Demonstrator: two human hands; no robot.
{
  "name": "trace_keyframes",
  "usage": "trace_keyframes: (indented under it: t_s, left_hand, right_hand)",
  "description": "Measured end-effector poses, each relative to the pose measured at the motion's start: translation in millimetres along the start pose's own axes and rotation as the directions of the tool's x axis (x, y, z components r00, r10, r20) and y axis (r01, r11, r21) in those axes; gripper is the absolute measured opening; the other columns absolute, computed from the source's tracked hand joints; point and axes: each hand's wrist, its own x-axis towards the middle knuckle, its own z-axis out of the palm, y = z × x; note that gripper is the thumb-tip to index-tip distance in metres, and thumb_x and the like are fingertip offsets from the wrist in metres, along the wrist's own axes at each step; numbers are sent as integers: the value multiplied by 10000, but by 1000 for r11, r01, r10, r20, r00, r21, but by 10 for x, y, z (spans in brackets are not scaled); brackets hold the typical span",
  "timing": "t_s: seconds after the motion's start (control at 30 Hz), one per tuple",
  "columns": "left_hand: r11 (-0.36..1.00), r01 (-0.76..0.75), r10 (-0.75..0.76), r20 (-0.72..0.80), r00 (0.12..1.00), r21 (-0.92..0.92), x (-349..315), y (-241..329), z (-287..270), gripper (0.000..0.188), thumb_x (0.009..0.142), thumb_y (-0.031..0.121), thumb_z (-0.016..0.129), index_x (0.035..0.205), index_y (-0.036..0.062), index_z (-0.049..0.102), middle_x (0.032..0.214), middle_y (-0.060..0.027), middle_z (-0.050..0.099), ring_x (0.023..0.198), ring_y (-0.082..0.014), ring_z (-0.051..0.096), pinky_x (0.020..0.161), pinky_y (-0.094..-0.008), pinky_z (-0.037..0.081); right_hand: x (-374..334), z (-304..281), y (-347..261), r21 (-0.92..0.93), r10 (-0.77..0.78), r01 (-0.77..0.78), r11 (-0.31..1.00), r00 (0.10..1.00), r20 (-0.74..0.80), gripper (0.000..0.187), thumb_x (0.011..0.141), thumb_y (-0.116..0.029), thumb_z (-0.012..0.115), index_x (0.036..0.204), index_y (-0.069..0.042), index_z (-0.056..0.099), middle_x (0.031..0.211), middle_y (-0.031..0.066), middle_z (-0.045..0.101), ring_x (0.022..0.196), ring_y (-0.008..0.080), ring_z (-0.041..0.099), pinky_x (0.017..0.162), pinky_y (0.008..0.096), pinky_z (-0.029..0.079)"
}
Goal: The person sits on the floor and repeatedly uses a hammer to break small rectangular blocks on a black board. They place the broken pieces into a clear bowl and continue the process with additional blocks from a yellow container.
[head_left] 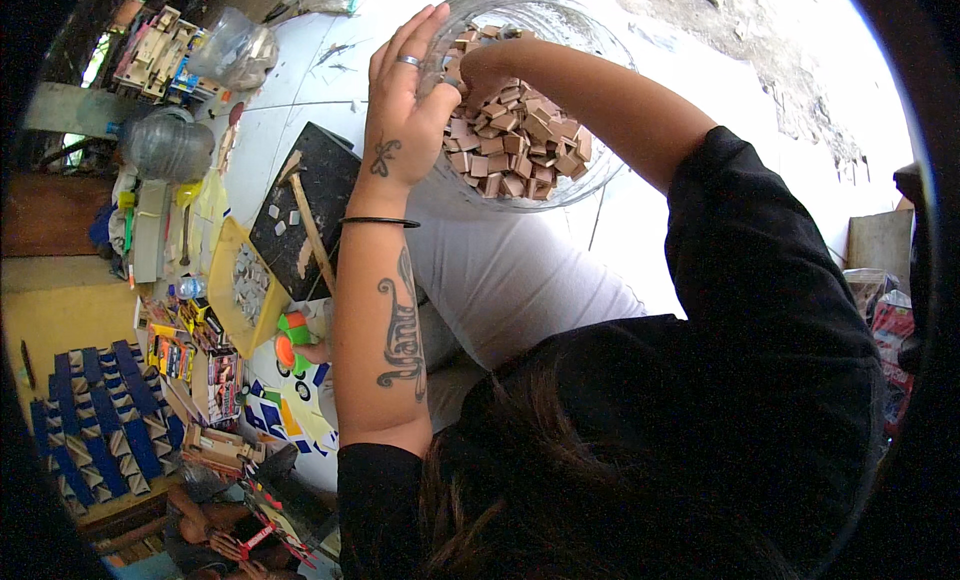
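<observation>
Dozens of small brown wood-like blocks (525, 145), loosely heaped in a round clear plastic bowl (575, 20), top centre. Right hand (485, 72) is down inside the bowl, at the heap's left side; its fingertips are hidden, so can't tell whether that grip is spread or pinching a block. Left hand (405, 100) sits at the bowl's left edge, fingers extended and close together, thumb bent toward the rim; looks like steadying, not clamping.

Step in hand, my read: reaching among the blocks while the bowl is braced. Next move calls for lifting the right hand above the rim without knocking the left thumb or spilling blocks.

Edges: bowl wall curves round the right forearm. More room to the right, along the white tiled surface (655, 250); rough ground (720, 30) beyond. Left is tighter: hammer (312, 225) lying on a black slab (335, 165), then a yellow tub (262, 332) of greyish pieces.
</observation>
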Motion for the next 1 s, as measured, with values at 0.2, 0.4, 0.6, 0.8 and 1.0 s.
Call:
trace_keyframes:
  t_s: [0.2, 0.4, 0.6, 0.8, 1.0]
  left_hand:
    - [1000, -2, 2, -2, 1000, -20, 2, 6, 8, 659, 692, 37, 481, 1349, 68, 441, 1386, -115, 419, 1290, -248, 365, 1101, -356, 230]
    - [1000, -22, 22, -2, 1000, 13, 4, 3, 10, 660, 689, 30, 482, 1346, 86, 451, 1373, -116, 433, 1283, -251, 373, 1094, -358, 244]
    - [998, -35, 35, -4, 999, 45, 11, -14, 8, 655, 691, 37, 482, 1344, 87, 453, 1375, -115, 432, 1284, -257, 372, 1089, -359, 252]
    - [1000, -8, 8, -13, 1000, 18, -2, -29, 5, 620, 712, 128, 511, 1330, 139, 470, 1363, -88, 438, 1262, -283, 348, 1086, -397, 259]
    - [1000, -22, 22, -14, 1000, 22, 2, -34, 9, 621, 713, 130, 516, 1332, 150, 470, 1364, -83, 438, 1258, -286, 352, 1084, -397, 263]
  right_hand:
    - [-50, 31, -6, 163, 21, -26, 986, 999, 33, 401, 696, -399, 747, 866, -39, 702, 845, 108, 678, 790, 250, 631, 708, 361, 488]
    - [49, 24, 229, 764, 80, -34, 645, 997, -23, 373, 782, -335, 672, 945, 0, 650, 956, 123, 654, 789, 233, 628, 617, 383, 535]
    - [479, 215, 667, 227, 43, 35, 973, 944, -327, 421, 741, -361, 704, 960, -3, 665, 916, 146, 658, 851, 267, 636, 675, 395, 519]
    - [275, 185, 465, -134, 276, -285, 949, 958, -81, 402, 709, -336, 714, 965, -26, 691, 944, 142, 673, 845, 294, 639, 749, 410, 501]
    - [-93, -22, 161, -62, 255, -269, 961, 952, -170, 318, 740, -258, 642, 916, 2, 691, 879, 160, 675, 801, 276, 649, 741, 383, 509]
